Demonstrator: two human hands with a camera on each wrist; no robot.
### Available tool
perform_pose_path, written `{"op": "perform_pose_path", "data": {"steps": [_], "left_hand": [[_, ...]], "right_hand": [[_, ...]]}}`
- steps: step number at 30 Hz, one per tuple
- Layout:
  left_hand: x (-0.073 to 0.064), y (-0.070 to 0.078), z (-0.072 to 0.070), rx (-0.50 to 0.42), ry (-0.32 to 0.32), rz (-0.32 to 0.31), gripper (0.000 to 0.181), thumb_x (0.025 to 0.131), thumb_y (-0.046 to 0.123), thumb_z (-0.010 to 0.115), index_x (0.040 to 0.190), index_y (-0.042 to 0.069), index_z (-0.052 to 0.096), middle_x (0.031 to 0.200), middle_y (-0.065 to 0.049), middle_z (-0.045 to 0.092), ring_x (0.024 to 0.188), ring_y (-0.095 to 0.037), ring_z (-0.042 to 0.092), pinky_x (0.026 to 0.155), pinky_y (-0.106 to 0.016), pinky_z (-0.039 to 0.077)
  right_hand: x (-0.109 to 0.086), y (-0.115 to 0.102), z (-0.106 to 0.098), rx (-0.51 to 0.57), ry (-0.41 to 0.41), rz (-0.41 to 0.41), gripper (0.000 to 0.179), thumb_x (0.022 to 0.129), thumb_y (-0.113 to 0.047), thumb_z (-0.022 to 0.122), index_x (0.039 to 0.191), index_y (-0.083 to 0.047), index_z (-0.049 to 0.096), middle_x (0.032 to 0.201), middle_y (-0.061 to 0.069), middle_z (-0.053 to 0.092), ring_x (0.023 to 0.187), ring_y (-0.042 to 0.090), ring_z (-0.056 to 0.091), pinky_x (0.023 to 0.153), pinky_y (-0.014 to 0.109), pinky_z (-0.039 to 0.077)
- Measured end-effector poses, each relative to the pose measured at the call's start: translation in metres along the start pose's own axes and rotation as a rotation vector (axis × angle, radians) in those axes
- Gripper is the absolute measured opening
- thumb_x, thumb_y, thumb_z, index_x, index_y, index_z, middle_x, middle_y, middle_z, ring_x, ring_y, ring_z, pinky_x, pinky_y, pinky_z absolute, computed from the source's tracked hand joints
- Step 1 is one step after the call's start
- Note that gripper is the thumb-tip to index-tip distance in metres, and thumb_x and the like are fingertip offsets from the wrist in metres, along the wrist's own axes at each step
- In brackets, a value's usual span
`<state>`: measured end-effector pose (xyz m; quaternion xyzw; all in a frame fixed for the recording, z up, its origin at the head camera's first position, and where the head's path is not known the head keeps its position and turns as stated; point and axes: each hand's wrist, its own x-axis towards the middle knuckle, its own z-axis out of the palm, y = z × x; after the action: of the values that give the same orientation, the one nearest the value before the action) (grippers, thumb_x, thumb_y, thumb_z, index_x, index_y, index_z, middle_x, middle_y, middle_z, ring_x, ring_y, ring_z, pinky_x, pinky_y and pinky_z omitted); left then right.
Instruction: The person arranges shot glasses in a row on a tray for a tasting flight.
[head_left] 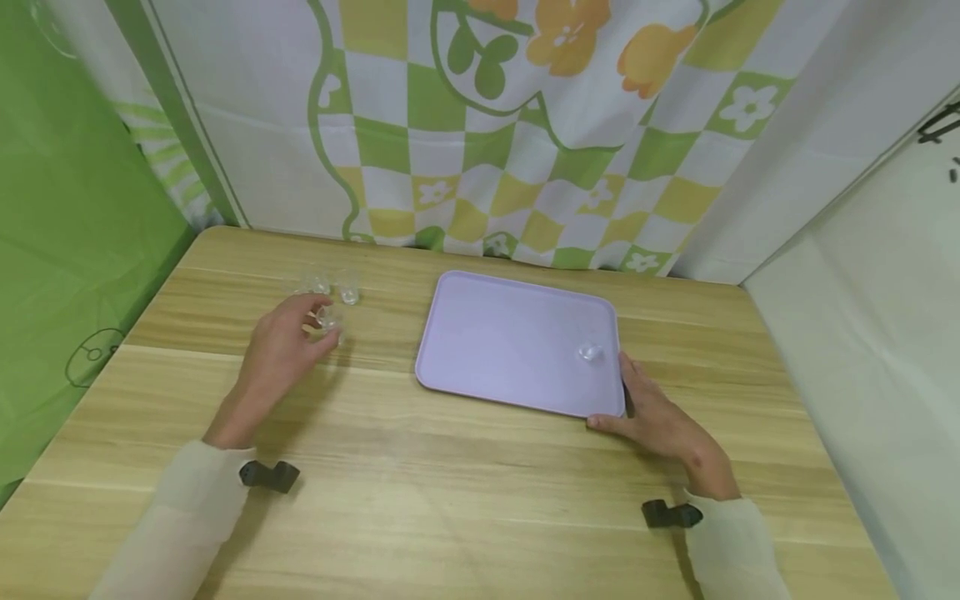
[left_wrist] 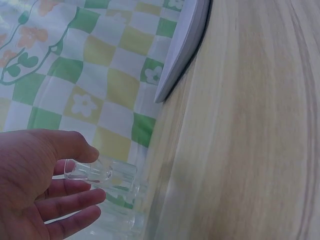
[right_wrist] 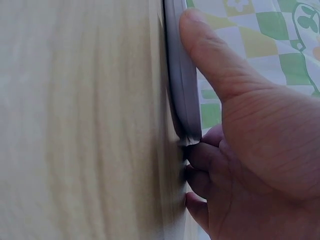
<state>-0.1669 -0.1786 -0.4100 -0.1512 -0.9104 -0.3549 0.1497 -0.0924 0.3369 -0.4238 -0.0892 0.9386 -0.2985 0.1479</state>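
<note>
My left hand point(head_left: 281, 346) holds a small clear glass point(head_left: 327, 318) near the table's left side, thumb on one side and fingers on the other. In the left wrist view, thumb and fingers lie about the rim end of this glass point(left_wrist: 120, 172). Two more clear glasses stand just beyond it, one of them point(head_left: 348, 292) to the right of the other point(head_left: 318, 282). My right hand point(head_left: 663, 421) grips the near right corner of a lilac tray point(head_left: 502, 350), thumb along the front edge and fingers at the right side. Another clear glass point(head_left: 590, 352) is on the tray's right part.
The wooden table point(head_left: 420, 500) carries everything. Behind it hangs a green, yellow and white checked curtain point(head_left: 495, 150). A green sheet point(head_left: 75, 208) borders the left side and a white surface point(head_left: 862, 292) the right. Each wrist wears a black camera mount point(head_left: 270, 476).
</note>
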Motion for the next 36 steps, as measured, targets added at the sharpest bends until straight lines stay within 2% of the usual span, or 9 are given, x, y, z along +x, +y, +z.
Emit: {"op": "perform_pose_path", "data": {"steps": [6, 13, 18, 26, 36], "left_hand": [[0.004, 0.007, 0.004, -0.007, -0.023, 0.023, 0.035, 0.088, 0.003, 0.075, 0.120, -0.006, 0.065, 0.105, -0.023, 0.068, 0.088, -0.036, 0.069, 0.074, -0.051, 0.060], [0.013, 0.015, 0.015, -0.010, -0.042, 0.063, 0.037, 0.087, 0.004, 0.075, 0.122, -0.006, 0.066, 0.116, -0.023, 0.069, 0.089, -0.034, 0.070, 0.075, -0.049, 0.059], [0.017, 0.024, 0.022, -0.009, -0.072, 0.073, 0.037, 0.089, 0.007, 0.075, 0.123, -0.004, 0.066, 0.116, -0.022, 0.069, 0.091, -0.034, 0.069, 0.076, -0.049, 0.058], [0.022, 0.037, 0.037, -0.021, -0.102, 0.073, 0.039, 0.089, 0.010, 0.076, 0.125, -0.001, 0.066, 0.117, -0.020, 0.069, 0.093, -0.031, 0.068, 0.076, -0.046, 0.057], [0.033, 0.056, 0.057, -0.044, -0.138, 0.110, 0.040, 0.089, 0.011, 0.076, 0.127, 0.001, 0.067, 0.117, -0.017, 0.070, 0.094, -0.028, 0.067, 0.076, -0.044, 0.057]], "right_hand": [[-0.001, -0.001, 0.000, -0.003, -0.005, 0.012, 0.122, 0.091, -0.052, 0.076, 0.163, -0.005, -0.010, 0.166, 0.031, -0.004, 0.151, 0.052, 0.002, 0.116, 0.072, 0.013], [-0.001, -0.002, -0.001, 0.005, -0.007, 0.015, 0.122, 0.091, -0.051, 0.076, 0.163, -0.006, -0.011, 0.166, 0.031, -0.005, 0.150, 0.053, 0.002, 0.115, 0.073, 0.014], [-0.001, -0.001, -0.001, 0.000, -0.008, 0.009, 0.122, 0.091, -0.051, 0.076, 0.163, -0.005, -0.011, 0.166, 0.031, -0.004, 0.150, 0.054, 0.003, 0.115, 0.073, 0.014], [-0.001, -0.001, 0.000, 0.004, -0.009, 0.012, 0.122, 0.091, -0.051, 0.076, 0.163, -0.004, -0.010, 0.166, 0.032, -0.004, 0.150, 0.053, 0.001, 0.115, 0.072, 0.013], [-0.001, -0.001, 0.000, 0.017, -0.008, 0.003, 0.121, 0.091, -0.050, 0.076, 0.163, -0.005, -0.010, 0.166, 0.031, -0.005, 0.151, 0.052, -0.001, 0.115, 0.073, 0.011]]}}
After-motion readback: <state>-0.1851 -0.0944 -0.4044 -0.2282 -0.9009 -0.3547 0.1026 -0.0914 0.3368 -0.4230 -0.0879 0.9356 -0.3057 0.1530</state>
